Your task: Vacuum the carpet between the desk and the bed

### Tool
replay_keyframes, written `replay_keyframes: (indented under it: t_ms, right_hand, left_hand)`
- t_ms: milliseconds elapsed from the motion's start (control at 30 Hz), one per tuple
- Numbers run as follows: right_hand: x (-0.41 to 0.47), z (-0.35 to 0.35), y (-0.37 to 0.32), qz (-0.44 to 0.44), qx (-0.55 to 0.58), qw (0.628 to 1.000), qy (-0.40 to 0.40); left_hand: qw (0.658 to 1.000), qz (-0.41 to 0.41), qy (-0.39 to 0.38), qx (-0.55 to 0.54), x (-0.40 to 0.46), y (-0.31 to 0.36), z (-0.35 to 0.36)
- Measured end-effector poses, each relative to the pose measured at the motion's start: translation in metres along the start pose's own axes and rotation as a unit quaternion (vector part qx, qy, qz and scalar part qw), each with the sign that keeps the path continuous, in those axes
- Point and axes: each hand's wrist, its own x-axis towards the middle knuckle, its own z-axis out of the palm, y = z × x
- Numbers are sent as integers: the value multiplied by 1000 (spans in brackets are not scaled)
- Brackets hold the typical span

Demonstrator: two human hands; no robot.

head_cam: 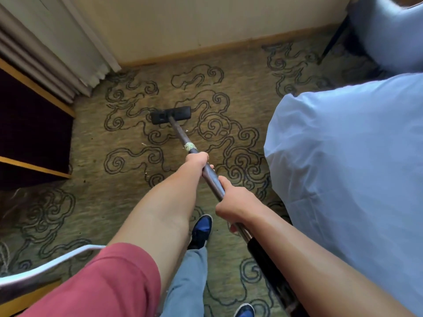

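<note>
A metal vacuum wand (211, 178) runs from my hands down to a black floor head (171, 114) lying flat on the patterned green carpet (128, 202). My left hand (196, 161) grips the wand further down, just below a band of pale tape (190, 146). My right hand (233, 202) grips it higher up, above the black hose cuff (258, 248). The bed (348, 170) with white bedding fills the right side. The dark wooden desk (34, 138) stands at the left edge.
A wall with a wooden skirting board (206, 50) closes the far end, with curtains (52, 58) in the left corner. Another white-covered bed or chair (389, 30) is at top right. A chair's metal rail (45, 268) sits at bottom left. My blue shoes (201, 229) stand on the carpet.
</note>
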Motion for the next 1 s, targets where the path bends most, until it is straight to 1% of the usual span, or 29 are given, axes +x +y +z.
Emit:
replay_keyframes:
  t_ms: [67,133,233,333,433,567,667,800,1000]
  right_hand:
    - [31,-6,-13,19,-1,1000,-9]
    - [56,-13,-29,31,-12,999,-27]
    - [75,-12,-48,58,-15,997,-49]
    - [76,-15,-56,67,-35,996,-52]
    - [68,-22,-63,77,-45,994,-60]
    - [49,-21,-68,79,-35,994,-61]
    - [28,-12,-58,81,-37,994,-70]
    - [-3,7,-32,78,-45,993,-73]
    - [-56,44,20,64,-92,990,-84]
  left_hand:
    - [1000,-20,-9,3,33,12,3]
    - [999,-37,-9,28,58,19,-1]
    - [996,-67,-21,51,78,24,-6]
    - [994,-87,-31,55,85,27,-9]
    - [993,-89,-41,69,75,33,-13]
    - [988,-112,-62,90,56,32,-19]
    - [984,-137,-76,86,39,14,-19]
    - [982,-143,-87,85,13,-27,-15]
    - [978,-163,-102,83,-38,-96,-9]
